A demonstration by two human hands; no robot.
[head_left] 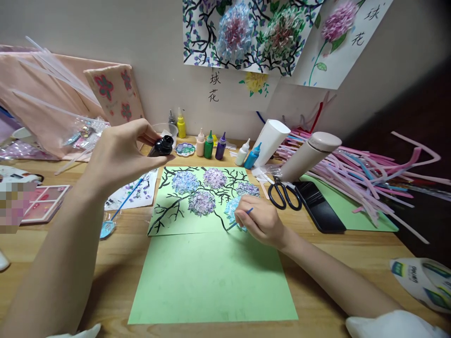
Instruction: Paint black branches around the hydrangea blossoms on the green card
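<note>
My left hand is raised over the table and closed around a small black ink bottle, tilted with its mouth toward me. Between the fingers of my right hand is a thin blue paintbrush, its tip at the lower end of a black painted branch. That branch is on a pale green painting with black branches and several fluffy blue, purple and pink flower heads. My right hand partly hides a light blue flower head. A plain green sheet lies in front of the painting.
Small paint bottles stand behind the painting. At right are black-handled scissors, a phone, a tilted flask and a heap of pipe cleaners. A second blue brush lies at left.
</note>
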